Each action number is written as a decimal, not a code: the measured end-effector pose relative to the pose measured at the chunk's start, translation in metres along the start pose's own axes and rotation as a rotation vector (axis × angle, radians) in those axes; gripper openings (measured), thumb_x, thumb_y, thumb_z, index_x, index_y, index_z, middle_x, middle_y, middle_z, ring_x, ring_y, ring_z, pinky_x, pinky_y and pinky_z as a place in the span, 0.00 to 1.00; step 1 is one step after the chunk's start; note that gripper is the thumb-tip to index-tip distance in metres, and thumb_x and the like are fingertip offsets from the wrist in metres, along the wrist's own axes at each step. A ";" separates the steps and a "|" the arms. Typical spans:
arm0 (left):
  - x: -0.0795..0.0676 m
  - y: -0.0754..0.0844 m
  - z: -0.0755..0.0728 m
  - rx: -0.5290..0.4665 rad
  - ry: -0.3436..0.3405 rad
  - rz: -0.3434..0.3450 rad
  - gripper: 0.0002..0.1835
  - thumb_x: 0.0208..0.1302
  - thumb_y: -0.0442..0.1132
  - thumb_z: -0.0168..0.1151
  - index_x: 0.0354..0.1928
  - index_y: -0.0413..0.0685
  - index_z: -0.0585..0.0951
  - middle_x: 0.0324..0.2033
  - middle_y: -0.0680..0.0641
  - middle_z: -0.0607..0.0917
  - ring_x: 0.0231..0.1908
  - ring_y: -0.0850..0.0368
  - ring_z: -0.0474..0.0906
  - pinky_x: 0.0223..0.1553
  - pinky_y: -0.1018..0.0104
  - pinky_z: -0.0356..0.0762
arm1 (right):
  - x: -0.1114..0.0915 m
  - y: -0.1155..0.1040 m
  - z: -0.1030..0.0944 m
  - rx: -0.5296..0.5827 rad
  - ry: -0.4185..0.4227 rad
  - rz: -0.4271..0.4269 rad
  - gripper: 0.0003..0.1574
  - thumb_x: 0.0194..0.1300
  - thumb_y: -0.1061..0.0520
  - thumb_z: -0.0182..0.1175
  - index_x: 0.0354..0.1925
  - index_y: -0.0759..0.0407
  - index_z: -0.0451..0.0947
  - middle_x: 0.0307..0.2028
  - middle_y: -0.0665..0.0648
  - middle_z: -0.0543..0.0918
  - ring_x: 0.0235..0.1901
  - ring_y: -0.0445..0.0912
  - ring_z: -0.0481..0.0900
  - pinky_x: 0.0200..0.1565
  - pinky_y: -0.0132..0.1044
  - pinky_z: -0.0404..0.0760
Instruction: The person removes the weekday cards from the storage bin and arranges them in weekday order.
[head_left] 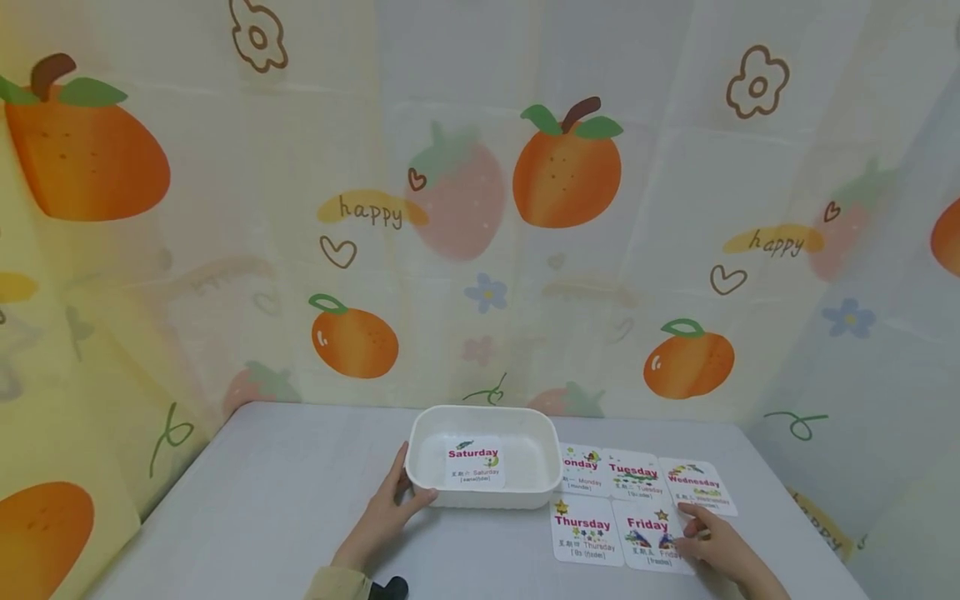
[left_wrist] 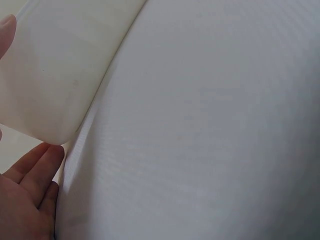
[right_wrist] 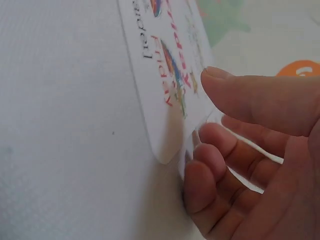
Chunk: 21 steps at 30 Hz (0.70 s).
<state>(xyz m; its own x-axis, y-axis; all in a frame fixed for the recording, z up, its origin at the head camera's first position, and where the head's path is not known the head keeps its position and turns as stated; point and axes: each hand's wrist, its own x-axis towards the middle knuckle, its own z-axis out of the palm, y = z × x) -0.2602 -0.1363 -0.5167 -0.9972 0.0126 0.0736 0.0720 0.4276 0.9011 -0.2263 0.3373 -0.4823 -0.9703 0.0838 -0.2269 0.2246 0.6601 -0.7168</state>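
Observation:
My left hand [head_left: 386, 508] grips the near left corner of a white plastic tub [head_left: 532, 454], thumb at the front rim and fingers along the left side. Inside the tub lies a card reading Saturday [head_left: 475, 471]. To its right, cards lie face up in two rows: Monday [head_left: 583, 471], Tuesday [head_left: 633, 477] and Wednesday [head_left: 697, 485] behind, Thursday [head_left: 587, 533] and Friday [head_left: 647, 529] in front. Loosely bent, the fingers of my right hand [head_left: 716, 542] are at the right edge of the Friday card. In the right wrist view, the thumb stands apart from the other fingers.
A pale cloth covers the table [head_left: 262, 492]. Behind it hangs a curtain [head_left: 480, 333] printed with oranges and strawberries, which also closes in both sides. The tub's right end adjoins the Monday card. A small black object [head_left: 390, 588] shows beside the left sleeve.

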 end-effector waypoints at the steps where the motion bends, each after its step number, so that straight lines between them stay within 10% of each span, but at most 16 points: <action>1: 0.000 0.000 0.000 0.004 0.000 -0.001 0.53 0.52 0.57 0.67 0.73 0.56 0.46 0.63 0.39 0.67 0.61 0.40 0.62 0.57 0.31 0.49 | 0.000 -0.001 0.000 -0.002 0.002 0.001 0.45 0.52 0.58 0.66 0.61 0.77 0.58 0.32 0.57 0.71 0.32 0.48 0.70 0.31 0.37 0.73; 21: 0.000 0.001 0.001 -0.006 0.004 -0.024 0.53 0.51 0.57 0.67 0.73 0.57 0.47 0.63 0.40 0.67 0.61 0.40 0.61 0.57 0.31 0.50 | 0.007 -0.077 0.014 -0.003 0.053 -0.269 0.43 0.57 0.53 0.65 0.64 0.70 0.58 0.52 0.69 0.69 0.50 0.60 0.68 0.45 0.52 0.76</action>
<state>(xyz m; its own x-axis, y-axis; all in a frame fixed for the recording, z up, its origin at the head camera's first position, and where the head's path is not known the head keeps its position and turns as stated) -0.2601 -0.1352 -0.5167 -0.9986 -0.0010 0.0534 0.0480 0.4221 0.9053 -0.2487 0.2761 -0.4377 -0.9984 -0.0557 0.0062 -0.0418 0.6664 -0.7444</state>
